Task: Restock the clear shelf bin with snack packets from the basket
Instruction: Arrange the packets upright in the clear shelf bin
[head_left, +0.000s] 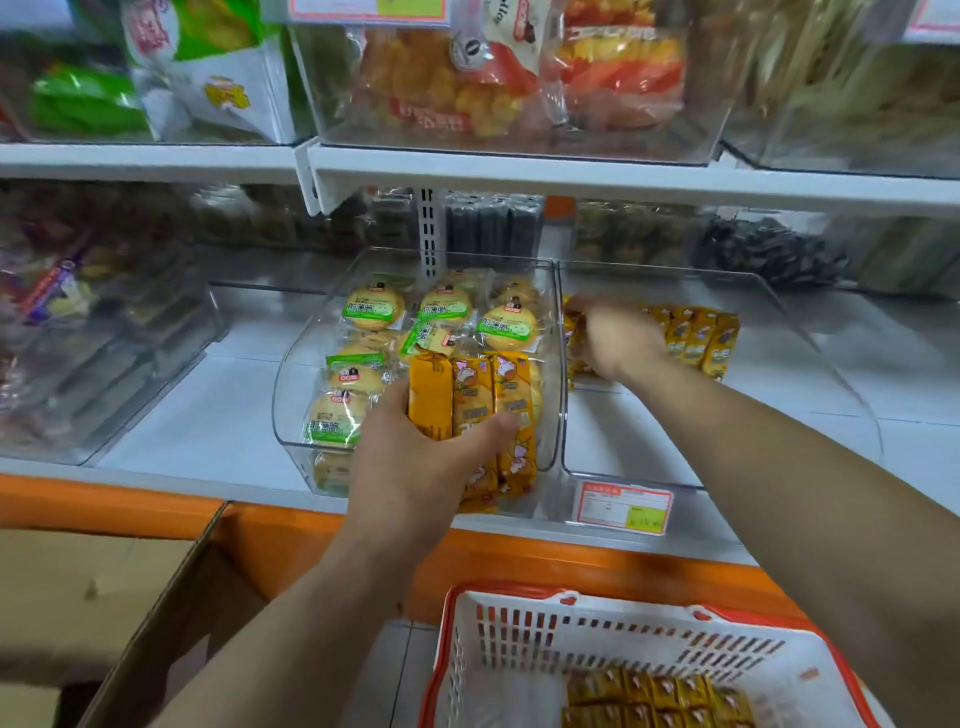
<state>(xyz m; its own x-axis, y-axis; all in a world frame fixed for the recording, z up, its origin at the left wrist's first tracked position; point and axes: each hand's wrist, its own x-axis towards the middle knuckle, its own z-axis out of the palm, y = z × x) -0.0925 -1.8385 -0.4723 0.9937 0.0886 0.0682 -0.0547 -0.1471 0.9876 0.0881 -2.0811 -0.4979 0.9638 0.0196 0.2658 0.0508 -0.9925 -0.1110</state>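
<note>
My left hand (415, 467) grips a bunch of yellow snack packets (470, 410) upright in front of the middle bin of round biscuits (363, 312). My right hand (613, 335) reaches into the clear shelf bin (623, 475) on the right and holds yellow packets at the bin's back left; its fingers are blurred. A row of the same yellow packets (696, 335) stands along the back of that bin. The white basket with a red rim (498, 639) sits at the bottom right, with several yellow packets (660, 699) in it.
A price label (623, 506) hangs on the right bin's front. An orange shelf edge (311, 530) runs below the bins. A cardboard box (93, 597) stands at the lower left. More clear bins of snacks fill the upper shelf (519, 88) and the left side (93, 338).
</note>
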